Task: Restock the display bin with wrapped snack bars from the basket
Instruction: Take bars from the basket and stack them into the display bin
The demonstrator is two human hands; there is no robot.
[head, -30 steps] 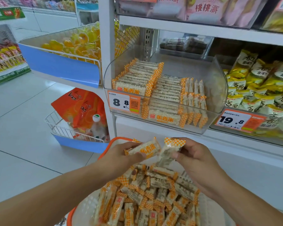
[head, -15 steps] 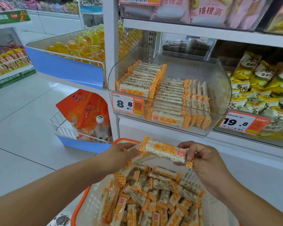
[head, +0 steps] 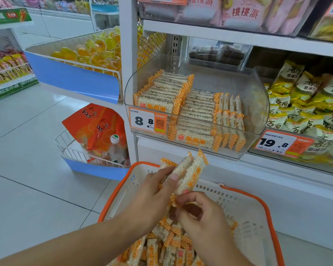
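A shop: price tags (head: 147, 120) front shelves (head: 238, 36) of packaged snacks.

White shelf (head: 238, 38), right half of frame: clear display bin (head: 258, 104) sits on it at centre, snack bars (head: 197, 110) stacked inside; yellow packets (head: 304, 104) at right edge.

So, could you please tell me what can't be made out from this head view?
- Bars in the left hand: exact count unclear; they overlap.
- Right hand: whether its curled fingers pinch a wrapper end is unclear.
- Basket: bottom edge cuts it off, arms cover the contents.
- Bin: right side hazy behind glare.
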